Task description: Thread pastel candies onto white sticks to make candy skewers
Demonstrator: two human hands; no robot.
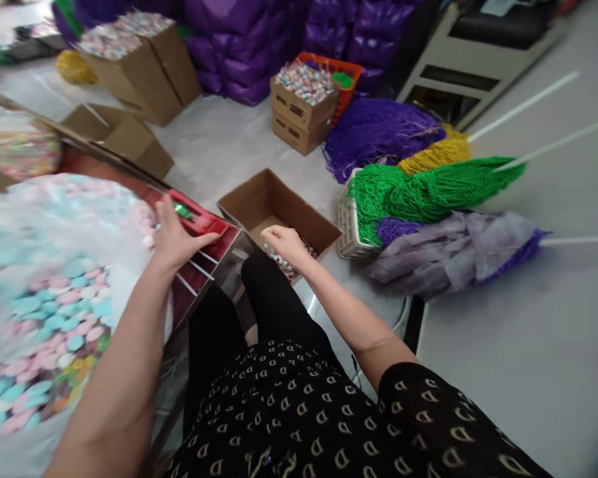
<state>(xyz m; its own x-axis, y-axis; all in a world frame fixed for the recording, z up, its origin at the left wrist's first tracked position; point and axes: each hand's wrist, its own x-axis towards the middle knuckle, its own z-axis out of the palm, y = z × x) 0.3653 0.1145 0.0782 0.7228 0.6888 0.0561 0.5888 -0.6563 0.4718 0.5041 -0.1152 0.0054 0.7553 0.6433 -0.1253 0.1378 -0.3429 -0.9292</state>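
My left hand [174, 236] lies at the table's edge beside a red tape dispenser [206, 222] with a green roll in it. Its thumb is stretched out to the right, apart from the fingers. Thin white sticks [199, 269] lie just below the dispenser. To the left, a clear plastic bag [129, 265] holds many pink, blue and white round pieces [54, 322]. My right hand [286, 245] hovers over an open cardboard box [299, 212], fingers curled together; what they hold, if anything, is hidden. Small multicoloured pieces [284, 265] lie in the box.
A white basket [349, 229] with green bead strands [428, 196] stands right of the box. Purple strands [379, 136] lie behind it. Further back are filled cartons [303, 116], an orange crate [351, 76] and purple sacks [234, 46]. An open carton [134, 146] sits beyond the table.
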